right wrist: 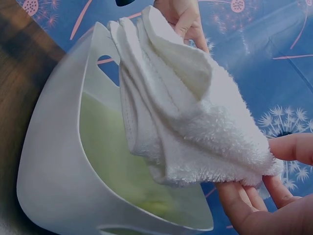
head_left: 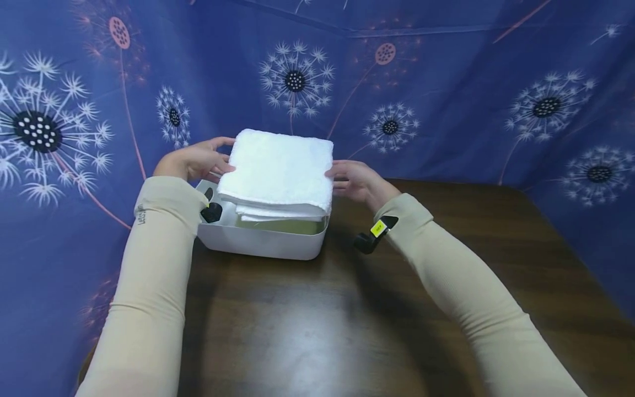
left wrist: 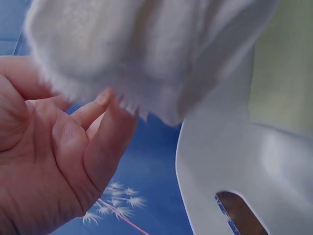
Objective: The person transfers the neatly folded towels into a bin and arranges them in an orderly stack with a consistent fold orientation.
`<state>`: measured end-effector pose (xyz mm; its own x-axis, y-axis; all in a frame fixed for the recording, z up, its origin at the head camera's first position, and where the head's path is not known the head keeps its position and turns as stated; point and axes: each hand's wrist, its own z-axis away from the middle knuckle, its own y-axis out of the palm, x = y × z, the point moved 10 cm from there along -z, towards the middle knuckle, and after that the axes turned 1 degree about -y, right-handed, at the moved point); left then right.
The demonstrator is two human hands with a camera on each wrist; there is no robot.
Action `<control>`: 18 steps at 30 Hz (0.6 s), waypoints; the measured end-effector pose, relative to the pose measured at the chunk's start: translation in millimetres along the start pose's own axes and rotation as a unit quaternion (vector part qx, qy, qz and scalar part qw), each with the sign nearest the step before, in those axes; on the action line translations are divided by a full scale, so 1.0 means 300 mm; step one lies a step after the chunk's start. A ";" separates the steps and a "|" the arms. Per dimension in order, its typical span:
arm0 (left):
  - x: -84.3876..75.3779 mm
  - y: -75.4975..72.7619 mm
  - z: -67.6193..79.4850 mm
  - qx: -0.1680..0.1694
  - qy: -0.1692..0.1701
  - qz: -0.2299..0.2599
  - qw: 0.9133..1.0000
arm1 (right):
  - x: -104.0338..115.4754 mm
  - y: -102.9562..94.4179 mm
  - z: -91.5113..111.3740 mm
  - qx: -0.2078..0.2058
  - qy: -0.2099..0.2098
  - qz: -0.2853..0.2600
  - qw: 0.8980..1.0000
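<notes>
A folded white terry towel (head_left: 280, 168), several layers thick, is held level over a white plastic bin (head_left: 263, 242). My left hand (head_left: 195, 158) pinches its left edge, with thumb and fingertips at the fuzzy rim in the left wrist view. On the opposite side my right hand (head_left: 362, 182) grips the right edge, thumb above and fingers beneath, as the right wrist view shows. Loose folds of the towel hang down between the hands. Inside the bin a pale yellow-green surface (right wrist: 107, 132) shows below the towel; the towel hides part of the interior.
The bin has oval handle holes in its ends and stands on a dark brown wooden table (head_left: 307, 320). Behind and at both sides hangs a blue cloth (head_left: 446, 66) with a dandelion print. A black camera mount (head_left: 369, 237) sits at the right wrist.
</notes>
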<state>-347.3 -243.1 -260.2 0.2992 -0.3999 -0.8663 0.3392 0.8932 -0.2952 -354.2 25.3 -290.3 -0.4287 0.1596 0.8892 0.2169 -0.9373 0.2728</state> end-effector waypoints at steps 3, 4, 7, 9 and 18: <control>0.017 -0.013 0.006 -0.001 -0.004 -0.001 1.000 | -0.013 0.020 -0.009 0.003 0.006 0.001 1.000; 0.023 -0.016 0.005 -0.002 -0.005 -0.003 1.000 | -0.018 0.024 -0.011 0.003 0.009 0.000 1.000; 0.039 -0.028 0.005 -0.010 -0.011 -0.016 1.000 | -0.030 0.035 -0.019 0.004 0.012 0.000 1.000; 0.047 -0.036 0.005 -0.017 -0.014 -0.026 0.999 | -0.036 0.043 -0.024 0.005 0.013 0.001 1.000; 0.089 -0.041 -0.007 -0.022 -0.031 -0.027 0.999 | -0.060 0.056 -0.048 -0.003 0.021 0.010 1.000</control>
<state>-345.4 -264.4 -280.6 0.3369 -0.4582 -0.8225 0.3179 0.8776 -0.3587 -355.3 2.3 -307.1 -0.4606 0.1271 0.8785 0.2216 -0.9419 0.2525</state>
